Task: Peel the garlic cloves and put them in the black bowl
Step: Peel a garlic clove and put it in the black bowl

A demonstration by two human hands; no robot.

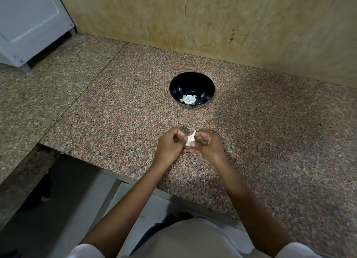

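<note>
Head view: we look down on both hands, which meet over the near part of the counter [116, 113].
Grip: our left hand [170, 141] and right hand [207, 143] both curl round one piece of garlic [190, 140], and the fingertips pinch it from either side.
Garlic: it is pale and papery, and a point of skin sticks up toward 12 o'clock between the thumbs. We cannot tell how much of it is peeled.
Black bowl [204, 85]: it stands upright on the counter at 12 o'clock from the hands, well apart from them.
Peeled cloves [188, 99]: several pale ones lie on the bowl's bottom, toward its 6 o'clock side.
Counter: it is speckled granite, and a seam runs away toward 11 o'clock.
Wall [212, 22]: tan panels stand behind the bowl at 12 o'clock.
White cabinet [32, 22]: it sits in the far corner at 10 o'clock.
</note>
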